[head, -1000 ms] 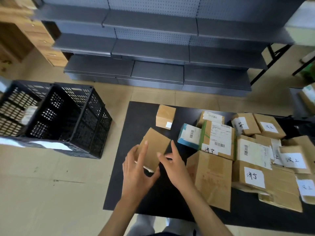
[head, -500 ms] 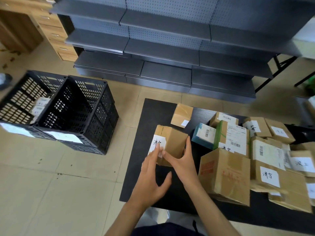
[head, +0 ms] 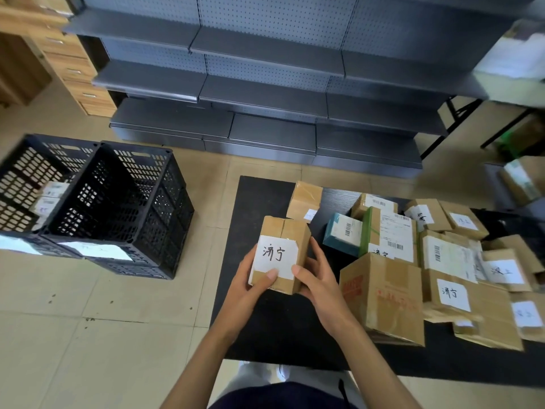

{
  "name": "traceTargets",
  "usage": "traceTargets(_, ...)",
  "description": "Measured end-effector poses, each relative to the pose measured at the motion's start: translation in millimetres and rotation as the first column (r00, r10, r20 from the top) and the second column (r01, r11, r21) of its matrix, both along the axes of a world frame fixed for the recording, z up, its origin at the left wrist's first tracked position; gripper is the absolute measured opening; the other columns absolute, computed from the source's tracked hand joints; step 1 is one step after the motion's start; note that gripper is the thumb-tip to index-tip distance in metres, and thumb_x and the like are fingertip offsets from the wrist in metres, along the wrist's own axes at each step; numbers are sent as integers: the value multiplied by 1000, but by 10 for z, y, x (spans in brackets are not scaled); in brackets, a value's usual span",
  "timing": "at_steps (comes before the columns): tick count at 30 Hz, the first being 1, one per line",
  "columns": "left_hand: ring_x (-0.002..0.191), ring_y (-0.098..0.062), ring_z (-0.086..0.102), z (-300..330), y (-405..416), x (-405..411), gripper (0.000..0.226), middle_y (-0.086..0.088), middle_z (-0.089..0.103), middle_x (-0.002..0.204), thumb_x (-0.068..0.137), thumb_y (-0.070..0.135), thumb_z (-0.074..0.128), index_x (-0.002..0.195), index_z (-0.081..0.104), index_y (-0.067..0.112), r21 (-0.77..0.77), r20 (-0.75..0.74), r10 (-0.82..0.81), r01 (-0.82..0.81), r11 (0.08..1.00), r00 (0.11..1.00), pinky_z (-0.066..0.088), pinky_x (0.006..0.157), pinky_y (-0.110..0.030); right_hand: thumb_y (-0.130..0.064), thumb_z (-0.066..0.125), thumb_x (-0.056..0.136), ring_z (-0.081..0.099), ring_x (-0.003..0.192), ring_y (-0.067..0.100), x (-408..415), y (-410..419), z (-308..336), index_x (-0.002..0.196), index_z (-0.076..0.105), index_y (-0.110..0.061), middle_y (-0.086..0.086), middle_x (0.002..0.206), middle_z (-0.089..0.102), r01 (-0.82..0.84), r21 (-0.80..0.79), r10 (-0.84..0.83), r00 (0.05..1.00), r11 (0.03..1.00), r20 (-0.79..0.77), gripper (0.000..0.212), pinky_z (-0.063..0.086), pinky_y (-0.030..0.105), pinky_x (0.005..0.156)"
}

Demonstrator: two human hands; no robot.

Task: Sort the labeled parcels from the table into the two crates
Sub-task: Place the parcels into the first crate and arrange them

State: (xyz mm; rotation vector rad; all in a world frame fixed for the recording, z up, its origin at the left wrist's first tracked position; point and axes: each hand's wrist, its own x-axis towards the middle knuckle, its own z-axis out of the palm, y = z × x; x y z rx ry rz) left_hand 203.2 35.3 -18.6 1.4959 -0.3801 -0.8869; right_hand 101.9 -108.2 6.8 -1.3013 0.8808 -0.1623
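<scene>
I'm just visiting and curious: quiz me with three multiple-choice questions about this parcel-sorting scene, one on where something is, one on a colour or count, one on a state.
1. Where do the crates stand?
A. on the floor
B. on the table
C. on a shelf

2. What colour are the crates?
A. white
B. black
C. green

3. How is the labelled parcel held?
A. by both hands
B. by one hand
C. it lies untouched

Answers:
1 A: they stand on the tiles left of the table.
2 B: the mesh walls are black.
3 A: the left hand and right hand grip its sides.
</scene>
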Motion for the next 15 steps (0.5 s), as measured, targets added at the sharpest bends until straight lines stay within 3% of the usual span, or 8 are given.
traceTargets(5,124,-8,65,80,49,-49,62,19,68,132,94,34,71,149,44,46,-26,-65,-12,10,1000,998,59,91,-30,-74,80,62,66,118,12,37,3,49,139,46,-48,-9,130,67,79,-40,-80,996,996,-30,88,57,47,99)
traceTargets(8,122,-4,65,94,63,-95,62,22,68,130,96,27,68,149,43,45,-19,-60,-9,8,1000,998,59,88,-27,-67,69,69,72,106,10,58,16,55,135,52,-38,-5,123,71,143,-21,-144,989,989,-37,74,60,43,93)
traceTargets(15,129,-5,60,90,118,-81,66,20,64,139,92,45,71,152,42,49,15,-57,-55,56,998,997,58,98,-31,-66,58,75,73,97,7,65,42,79,129,57,-29,-5,112,75,205,4,-204,978,979,-32,66,57,29,76)
